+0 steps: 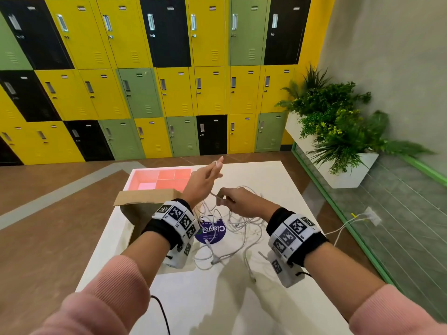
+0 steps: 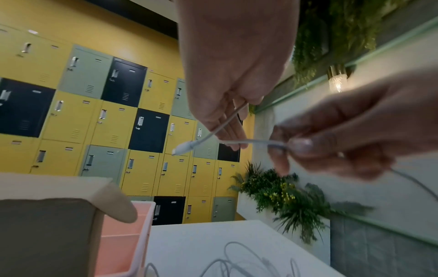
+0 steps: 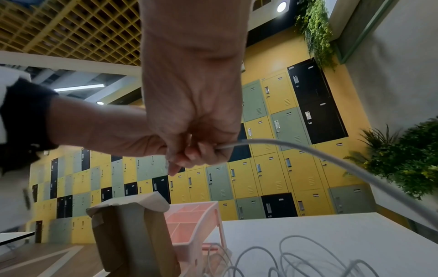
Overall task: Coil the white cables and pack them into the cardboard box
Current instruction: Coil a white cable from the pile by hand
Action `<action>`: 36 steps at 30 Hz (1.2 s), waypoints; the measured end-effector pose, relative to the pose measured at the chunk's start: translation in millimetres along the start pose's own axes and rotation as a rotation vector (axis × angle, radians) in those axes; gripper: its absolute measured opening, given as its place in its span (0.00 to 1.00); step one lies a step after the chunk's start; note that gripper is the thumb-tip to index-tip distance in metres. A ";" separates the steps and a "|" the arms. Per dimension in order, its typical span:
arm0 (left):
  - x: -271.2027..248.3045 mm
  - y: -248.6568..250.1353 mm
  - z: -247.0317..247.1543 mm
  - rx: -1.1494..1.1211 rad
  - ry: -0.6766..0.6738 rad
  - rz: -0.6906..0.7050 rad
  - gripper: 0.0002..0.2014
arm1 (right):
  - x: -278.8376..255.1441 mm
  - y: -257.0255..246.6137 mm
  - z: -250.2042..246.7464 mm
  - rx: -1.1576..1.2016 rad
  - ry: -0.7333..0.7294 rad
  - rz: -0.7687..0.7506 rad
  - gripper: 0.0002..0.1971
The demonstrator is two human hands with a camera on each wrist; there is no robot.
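My left hand (image 1: 205, 177) is raised above the table, fingers nearly straight. Its thumb pins one white cable (image 2: 226, 122) against the palm, and the cable's connector end (image 2: 183, 149) hangs free below the fingers. Just to its right, my right hand (image 1: 226, 199) pinches the same cable (image 3: 296, 148) between thumb and fingertips; from there it trails down to the right. Several more white cables lie in a loose tangle (image 1: 232, 223) on the table under both hands. The open cardboard box (image 1: 145, 204) stands left of the tangle, partly hidden by my left wrist.
A pink divided tray (image 1: 167, 177) sits behind the box. The white table (image 1: 266, 177) carries a round purple sticker (image 1: 210, 232) under the cables. A white planter (image 1: 343, 170) with greenery stands at the right, and lockers line the far wall.
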State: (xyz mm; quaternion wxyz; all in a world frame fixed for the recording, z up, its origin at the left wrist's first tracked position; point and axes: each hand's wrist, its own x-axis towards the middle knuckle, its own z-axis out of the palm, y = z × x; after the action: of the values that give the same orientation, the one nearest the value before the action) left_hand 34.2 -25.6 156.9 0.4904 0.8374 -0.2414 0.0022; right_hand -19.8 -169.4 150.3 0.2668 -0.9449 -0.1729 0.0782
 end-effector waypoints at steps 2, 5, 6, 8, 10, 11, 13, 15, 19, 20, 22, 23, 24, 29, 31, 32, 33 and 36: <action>-0.9 -3.9 0.1 0.092 -0.016 0.000 0.21 | 0.2 -0.5 -5.4 -0.028 0.030 0.000 0.12; -3.7 -5.5 1.9 0.084 -0.061 -0.008 0.21 | -0.1 -0.1 -14.5 -0.047 0.097 -0.029 0.12; -4.1 -5.6 2.8 0.084 -0.068 -0.025 0.22 | -0.7 -0.1 -17.9 -0.044 0.132 -0.039 0.13; -4.4 -6.6 4.4 0.117 -0.086 -0.081 0.25 | -2.2 -0.6 -24.2 -0.017 0.209 -0.053 0.12; -5.8 -7.8 4.4 0.115 -0.139 -0.124 0.27 | -2.3 -0.5 -29.2 -0.006 0.272 -0.072 0.12; -6.9 -8.6 4.5 0.073 -0.177 -0.137 0.30 | -1.8 -0.3 -31.3 -0.006 0.298 -0.078 0.12; -8.6 -8.9 5.0 -0.079 -0.247 -0.162 0.33 | -0.7 0.8 -34.0 -0.009 0.347 -0.088 0.12; -10.2 -4.5 4.4 -0.225 -0.298 -0.208 0.34 | -0.3 1.4 -34.4 0.031 0.399 -0.100 0.12; -13.0 7.7 1.3 -0.443 -0.345 -0.319 0.29 | -3.4 1.7 -31.3 0.173 0.419 -0.067 0.13; -13.1 9.0 0.4 -0.484 -0.355 -0.336 0.26 | -3.8 2.8 -30.3 0.174 0.401 -0.054 0.12; -12.8 10.1 -1.5 -0.551 -0.374 -0.362 0.22 | -3.5 5.3 -27.7 0.143 0.344 -0.029 0.12; -12.5 10.7 -2.1 -0.573 -0.380 -0.373 0.21 | -3.5 6.2 -26.4 0.124 0.314 -0.025 0.12; -12.1 11.1 -2.7 -0.584 -0.382 -0.380 0.20 | -3.1 7.5 -25.0 0.110 0.289 -0.026 0.13; -14.8 13.3 -3.1 -0.574 -0.350 -0.388 0.19 | -3.4 6.3 -20.6 0.120 0.272 -0.038 0.15; -15.0 13.2 -2.5 -0.577 -0.322 -0.399 0.19 | -3.0 5.5 -19.1 0.137 0.300 -0.052 0.15; -14.7 12.4 -2.1 -0.585 -0.308 -0.404 0.19 | -2.8 5.2 -18.8 0.142 0.312 -0.055 0.15; -14.8 11.7 -2.0 -0.606 -0.296 -0.410 0.20 | -2.5 5.0 -18.9 0.144 0.322 -0.057 0.15; -16.1 9.2 -2.9 -0.735 -0.291 -0.427 0.20 | -1.4 5.9 -18.6 0.173 0.349 -0.057 0.16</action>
State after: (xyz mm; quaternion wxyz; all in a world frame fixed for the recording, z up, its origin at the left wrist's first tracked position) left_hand 16.9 -20.4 162.1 0.7058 0.6302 -0.1143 -0.3027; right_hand -15.0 -183.6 163.0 0.3750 -0.9124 -0.1433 -0.0797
